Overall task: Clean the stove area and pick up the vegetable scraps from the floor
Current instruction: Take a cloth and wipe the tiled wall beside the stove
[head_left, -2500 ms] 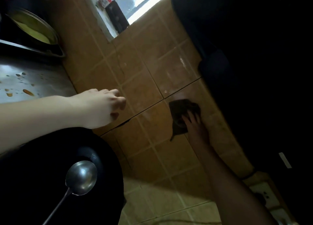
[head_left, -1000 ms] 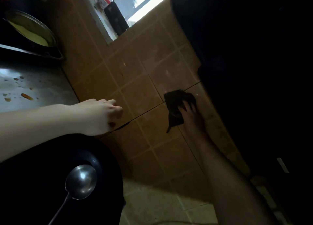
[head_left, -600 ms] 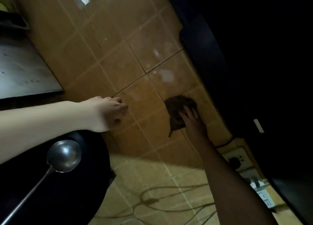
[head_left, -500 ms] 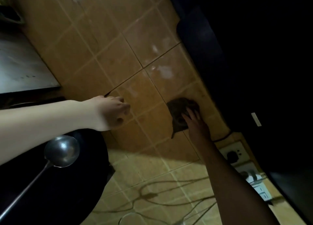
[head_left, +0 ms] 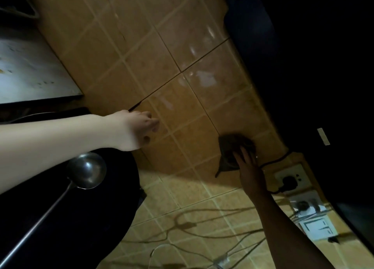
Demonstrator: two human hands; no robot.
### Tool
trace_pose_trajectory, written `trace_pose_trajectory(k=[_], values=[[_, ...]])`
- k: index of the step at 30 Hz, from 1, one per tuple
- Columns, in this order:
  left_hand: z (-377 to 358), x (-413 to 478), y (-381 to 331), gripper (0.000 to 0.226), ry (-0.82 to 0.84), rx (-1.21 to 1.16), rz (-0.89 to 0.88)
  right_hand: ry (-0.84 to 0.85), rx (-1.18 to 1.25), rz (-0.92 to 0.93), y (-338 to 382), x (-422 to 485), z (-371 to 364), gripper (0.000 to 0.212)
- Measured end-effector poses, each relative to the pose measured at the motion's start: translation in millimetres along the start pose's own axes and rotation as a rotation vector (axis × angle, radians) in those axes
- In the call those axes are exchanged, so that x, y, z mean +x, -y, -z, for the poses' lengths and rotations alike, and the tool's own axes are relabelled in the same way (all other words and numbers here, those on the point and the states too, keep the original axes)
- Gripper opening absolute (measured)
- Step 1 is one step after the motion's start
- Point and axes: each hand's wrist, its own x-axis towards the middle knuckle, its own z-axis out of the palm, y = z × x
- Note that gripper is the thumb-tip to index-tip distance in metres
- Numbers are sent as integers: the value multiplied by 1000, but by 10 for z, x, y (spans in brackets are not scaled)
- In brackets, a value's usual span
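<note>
My right hand (head_left: 245, 163) presses a dark cloth (head_left: 230, 147) flat against the orange tiled wall (head_left: 182, 52), just left of a wall socket. My left hand (head_left: 134, 131) rests with loosely curled fingers against the same wall, above a black wok (head_left: 81, 218); it holds nothing. A steel ladle (head_left: 86, 170) lies in the wok with its handle running down to the left. No vegetable scraps are visible.
A steel counter (head_left: 30, 70) with small spots lies at the left. A white socket (head_left: 291, 179) with a black plug and cord sits right of the cloth, with more outlets below. Thin wires hang across the lower tiles (head_left: 192, 226). A dark hood mass fills the right.
The view has swung down and right, losing the window and pot. My right hand has slid the cloth down the wall toward the socket. My left hand stays against the tiles.
</note>
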Motion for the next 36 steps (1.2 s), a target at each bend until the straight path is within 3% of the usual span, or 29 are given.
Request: trace_pose_trajectory(k=[4, 9, 12, 18, 25, 36], values=[[79, -66, 165, 33, -25, -29, 32, -12, -12, 89, 226, 264, 127, 67], [190, -254, 457, 33, -184, -42, 52, -33, -39, 282, 649, 710, 366, 68], [238, -346, 687, 33, -170, 16, 124, -44, -77, 347, 984, 1009, 549, 66], [294, -553, 1180, 33, -172, 55, 208, -114, -86, 343, 1643, 1576, 917, 61], [394, -678, 1656, 27, -210, 59, 231, -145, 18, 375, 2186, 2200, 1158, 40], [402, -667, 1947, 25, -125, 8, 249, -145, 52, 366, 2768, 2317, 1366, 38]])
